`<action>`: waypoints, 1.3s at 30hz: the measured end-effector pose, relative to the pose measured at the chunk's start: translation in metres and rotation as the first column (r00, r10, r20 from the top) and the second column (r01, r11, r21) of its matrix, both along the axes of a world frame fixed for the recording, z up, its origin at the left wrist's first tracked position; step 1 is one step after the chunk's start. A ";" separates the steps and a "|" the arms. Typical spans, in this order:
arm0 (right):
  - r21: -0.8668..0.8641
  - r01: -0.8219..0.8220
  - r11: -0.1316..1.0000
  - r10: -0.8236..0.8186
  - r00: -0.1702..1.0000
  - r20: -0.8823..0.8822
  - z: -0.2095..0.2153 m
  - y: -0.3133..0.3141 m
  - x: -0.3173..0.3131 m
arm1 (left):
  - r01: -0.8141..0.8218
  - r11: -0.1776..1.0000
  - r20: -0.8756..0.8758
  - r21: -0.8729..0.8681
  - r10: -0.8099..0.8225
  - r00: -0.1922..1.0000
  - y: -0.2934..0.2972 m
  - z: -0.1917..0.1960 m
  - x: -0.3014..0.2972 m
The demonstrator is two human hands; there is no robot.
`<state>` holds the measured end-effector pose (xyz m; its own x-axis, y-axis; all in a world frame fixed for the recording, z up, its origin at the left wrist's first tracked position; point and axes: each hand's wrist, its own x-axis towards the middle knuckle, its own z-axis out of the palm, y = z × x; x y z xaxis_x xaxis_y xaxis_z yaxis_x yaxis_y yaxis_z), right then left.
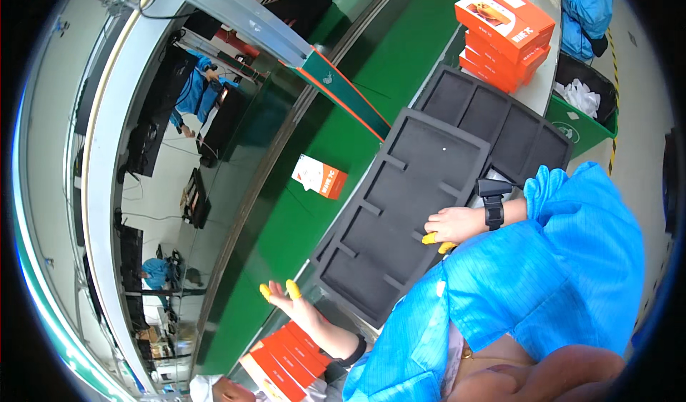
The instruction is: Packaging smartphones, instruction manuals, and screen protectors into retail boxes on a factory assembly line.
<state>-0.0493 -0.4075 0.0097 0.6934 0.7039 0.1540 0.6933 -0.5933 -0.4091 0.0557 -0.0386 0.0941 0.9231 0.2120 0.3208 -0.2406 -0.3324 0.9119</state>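
My left hand (294, 307) is raised beside the green conveyor belt, its fingers spread and empty, with yellow finger cots on two fingertips. My right hand (459, 225) is at the right rim of a black compartmented tray (411, 187), fingers bent over the rim and thumb outside it, also in yellow cots. Nothing else shows in that hand; its grip is partly hidden. Beneath and beyond this tray lies another black tray (504, 116). On the belt a small white and orange box (319, 177) lies left of the trays.
Orange boxes (504, 34) are stacked at the upper right, near a green bin (589, 123) with white waste. More orange boxes (286, 363) stand below my left hand, near a person in a white cap (207, 388). A metal post (336, 84) rises beside the green belt (279, 216).
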 end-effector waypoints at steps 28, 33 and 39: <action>0.144 0.936 0.321 -0.946 0.311 0.091 -0.054 -0.128 -0.062 | -0.062 0.775 -0.376 0.628 0.372 0.849 -0.006 -0.141 -0.063; 0.150 0.956 0.252 -0.967 0.242 0.085 -0.060 -0.144 -0.036 | -0.090 0.887 -0.368 0.453 0.278 0.888 0.009 -0.174 -0.062; -0.022 0.924 0.381 -0.924 0.382 0.029 -0.095 -0.176 -0.035 | -0.105 0.852 -0.394 0.513 0.342 0.853 -0.005 -0.152 -0.069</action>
